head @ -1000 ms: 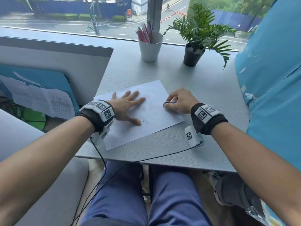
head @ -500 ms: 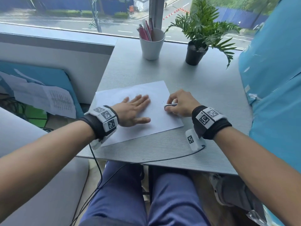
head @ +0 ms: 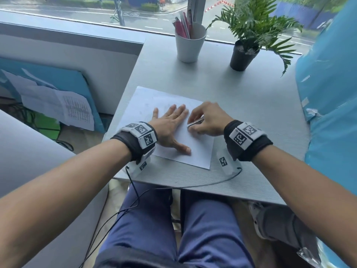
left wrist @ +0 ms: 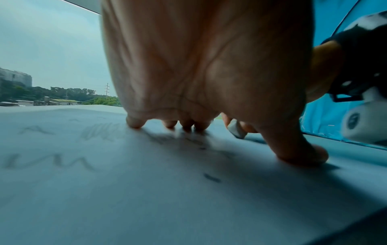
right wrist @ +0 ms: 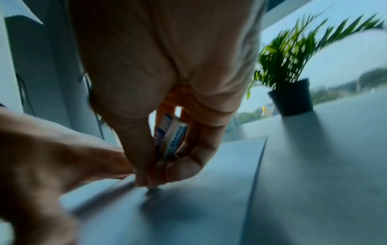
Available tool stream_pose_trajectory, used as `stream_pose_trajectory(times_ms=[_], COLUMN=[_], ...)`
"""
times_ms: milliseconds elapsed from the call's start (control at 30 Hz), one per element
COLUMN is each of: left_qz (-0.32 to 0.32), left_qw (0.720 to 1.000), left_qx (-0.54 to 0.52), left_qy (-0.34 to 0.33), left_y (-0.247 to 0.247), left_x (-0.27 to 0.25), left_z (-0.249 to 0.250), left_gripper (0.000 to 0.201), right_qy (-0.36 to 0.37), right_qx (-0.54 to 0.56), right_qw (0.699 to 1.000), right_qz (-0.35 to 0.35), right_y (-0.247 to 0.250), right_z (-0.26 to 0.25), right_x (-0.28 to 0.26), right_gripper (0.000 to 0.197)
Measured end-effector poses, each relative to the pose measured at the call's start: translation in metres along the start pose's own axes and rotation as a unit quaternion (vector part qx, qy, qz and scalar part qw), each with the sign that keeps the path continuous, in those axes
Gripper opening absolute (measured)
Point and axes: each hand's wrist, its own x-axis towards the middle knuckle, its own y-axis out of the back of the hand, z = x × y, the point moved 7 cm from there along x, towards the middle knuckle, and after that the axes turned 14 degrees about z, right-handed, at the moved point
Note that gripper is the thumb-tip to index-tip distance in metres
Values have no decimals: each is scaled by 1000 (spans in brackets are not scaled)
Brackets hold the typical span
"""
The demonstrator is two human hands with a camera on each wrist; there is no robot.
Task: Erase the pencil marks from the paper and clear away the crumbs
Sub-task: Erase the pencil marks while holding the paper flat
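A white sheet of paper [head: 195, 149] lies on the grey desk [head: 251, 117], with grey pencil marks [left wrist: 50, 162] and dark eraser crumbs [left wrist: 211, 178] on it. My left hand [head: 170, 126] lies flat on the sheet, fingers spread and pressing it down. My right hand [head: 208, 120] pinches a white eraser [head: 195, 123] in a blue-printed sleeve [right wrist: 170, 137], its tip against the paper just right of my left fingertips [left wrist: 186, 126]. The right wrist view is blurred.
A white cup of pens [head: 190, 42] and a potted plant [head: 244, 55] stand at the back of the desk by the window. A blue covered panel [head: 332, 93] runs along the right. The desk's left edge drops to the floor with loose papers [head: 58, 105].
The sheet has turned and shifted under my left hand. My right hand with the eraser has moved left onto the paper, close to my left fingers. The camera has tilted down.
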Motion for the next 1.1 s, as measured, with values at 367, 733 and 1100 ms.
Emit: stream_pose_trajectory(times_ms=[367, 733, 1100], left_qz=[-5, -20, -26], left_qw=[1000, 999, 999], left_qx=[3, 26, 23], left_qy=[5, 29, 33], left_y=[1, 3, 2], left_x=[0, 2, 3], left_z=[3, 0, 1], left_gripper=[137, 136, 139], right_qy=[-44, -66, -4], right_qx=[20, 8, -9], right_qw=[999, 997, 1000], right_qz=[-7, 49, -29], right_y=[1, 13, -9], right_z=[18, 25, -1], right_x=[1, 4, -18], right_gripper=[13, 11, 10])
